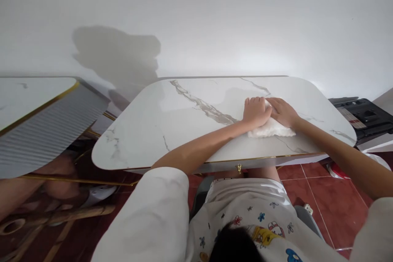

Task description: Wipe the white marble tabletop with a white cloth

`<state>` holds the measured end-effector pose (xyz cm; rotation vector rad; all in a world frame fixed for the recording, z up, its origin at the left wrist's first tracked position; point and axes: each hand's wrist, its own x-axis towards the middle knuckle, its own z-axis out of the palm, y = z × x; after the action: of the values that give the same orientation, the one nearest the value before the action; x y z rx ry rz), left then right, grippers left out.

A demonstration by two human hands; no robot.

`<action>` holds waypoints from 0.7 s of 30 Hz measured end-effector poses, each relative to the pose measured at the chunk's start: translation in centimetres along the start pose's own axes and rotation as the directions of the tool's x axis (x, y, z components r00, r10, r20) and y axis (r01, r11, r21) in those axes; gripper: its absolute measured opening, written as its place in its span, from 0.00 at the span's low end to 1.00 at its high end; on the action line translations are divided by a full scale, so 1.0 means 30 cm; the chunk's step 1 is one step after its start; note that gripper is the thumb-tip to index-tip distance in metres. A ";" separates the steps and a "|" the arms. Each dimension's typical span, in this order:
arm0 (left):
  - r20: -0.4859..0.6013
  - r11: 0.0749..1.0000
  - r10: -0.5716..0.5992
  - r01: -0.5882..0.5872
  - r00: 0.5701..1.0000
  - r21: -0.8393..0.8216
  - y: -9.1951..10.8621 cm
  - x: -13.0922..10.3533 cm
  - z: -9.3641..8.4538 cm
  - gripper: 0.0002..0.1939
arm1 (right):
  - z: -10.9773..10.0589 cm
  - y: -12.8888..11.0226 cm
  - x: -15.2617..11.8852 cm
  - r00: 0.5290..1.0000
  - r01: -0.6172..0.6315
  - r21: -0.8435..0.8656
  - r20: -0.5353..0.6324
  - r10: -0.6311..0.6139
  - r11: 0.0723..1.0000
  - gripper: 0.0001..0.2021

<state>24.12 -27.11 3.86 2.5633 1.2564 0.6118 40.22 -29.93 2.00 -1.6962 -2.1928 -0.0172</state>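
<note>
Left hand [257, 112] curling over a white cloth [270, 130], its grip underneath hiding from view, right hand [283, 112] lying nearly flat on the same cloth, cloth resting on right half of marble-patterned bench [138, 131], white wall [215, 20] standing behind

"What colour is your cloth [270, 129]?"
"Plain white. My shirt [245, 208] is white too, printed with red and blue flowers and a yellow patch."
"And the tabletop [138, 118] before you?"
"I see white marbling streaked with grey-brown veins, and a gold edge trim [264, 158]; the drawer knob [239, 168] is gold as well."
"The neighbouring table [33, 102]?"
"White on top, gold-rimmed, its ribbed side [52, 133] grey. My floor tiles [339, 202] are dark red with pale lines."
</note>
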 end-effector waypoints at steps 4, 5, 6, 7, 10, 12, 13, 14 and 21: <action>-0.030 0.999 -0.033 0.033 0.999 0.017 -0.075 0.139 0.010 0.16 | 0.030 0.063 0.160 1.000 -0.030 0.027 -0.005 0.031 0.999 0.27; -0.037 0.999 -0.032 0.033 0.999 0.015 -0.095 0.174 0.012 0.16 | 0.038 0.078 0.198 0.999 -0.044 0.028 -0.010 0.044 0.999 0.27; -0.044 0.999 -0.032 0.033 0.999 0.012 -0.115 0.208 0.015 0.16 | 0.044 0.091 0.234 0.998 -0.060 0.027 -0.011 0.060 0.998 0.27; -0.052 0.999 -0.032 0.033 0.998 0.009 -0.134 0.241 0.019 0.15 | 0.051 0.104 0.269 0.997 -0.077 0.028 -0.010 0.078 0.997 0.27; -0.079 0.999 -0.035 0.035 0.996 0.002 -0.185 0.330 0.030 0.15 | 0.067 0.141 0.362 0.994 -0.112 0.040 -0.004 0.112 0.993 0.28; -0.089 0.999 -0.040 0.040 0.995 -0.004 -0.212 0.381 0.038 0.16 | 0.079 0.165 0.416 0.993 -0.116 0.052 -0.013 0.117 0.992 0.28; -0.092 0.999 -0.047 0.046 0.995 -0.005 -0.224 0.404 0.041 0.16 | 0.086 0.178 0.442 0.993 -0.114 0.057 -0.022 0.116 0.992 0.28; -0.097 0.998 -0.055 0.055 0.994 -0.004 -0.236 0.426 0.045 0.17 | 0.094 0.191 0.466 0.993 -0.111 0.062 -0.031 0.113 0.992 0.28; -0.124 0.999 -0.043 0.041 0.991 -0.020 -0.316 0.555 0.063 0.18 | 0.135 0.252 0.595 0.990 -0.110 0.088 -0.075 0.117 0.990 0.25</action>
<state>27.45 -8.16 3.13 2.5122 1.3343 0.7811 42.44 -10.26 1.84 -1.7403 -2.0089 0.0353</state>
